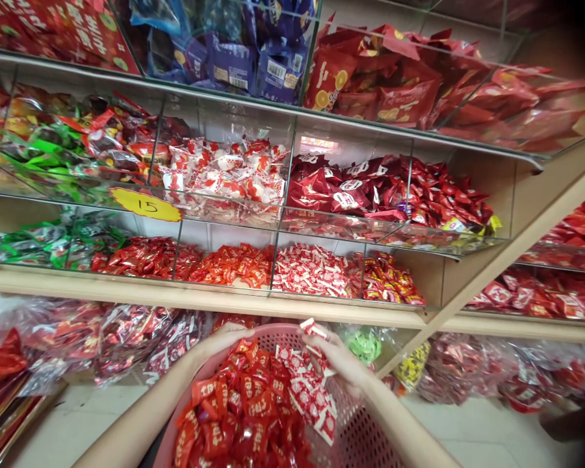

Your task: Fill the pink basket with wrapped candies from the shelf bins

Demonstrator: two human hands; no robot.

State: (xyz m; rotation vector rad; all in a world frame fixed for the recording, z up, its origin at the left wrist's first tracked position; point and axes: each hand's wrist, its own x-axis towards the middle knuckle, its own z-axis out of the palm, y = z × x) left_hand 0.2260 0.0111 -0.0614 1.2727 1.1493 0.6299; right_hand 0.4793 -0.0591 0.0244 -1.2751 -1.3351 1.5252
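Note:
A pink perforated basket [365, 429] is in front of me at the bottom of the view. My left hand [227, 339] is closed over its far left rim, with the fingertips partly hidden. Red-orange wrapped candies [248, 416] fill the left and middle of the basket. Along its right side lies a heap of red-and-white wrapped candies [312, 393]. Above that heap, at the right rim, my right hand [341, 361] is closed around a few of the same red-and-white candies, some poking out between thumb and fingers.
Glass-divided shelves face me. The lowest holds red-and-white candies [312, 270] beside red-orange ones [244, 263]. A yellow price tag [146, 205] reads 15. Bulging clear bags [131, 338] sit beneath the wooden shelf edge [214, 300]. A slanting wooden post [487, 260] rises at right.

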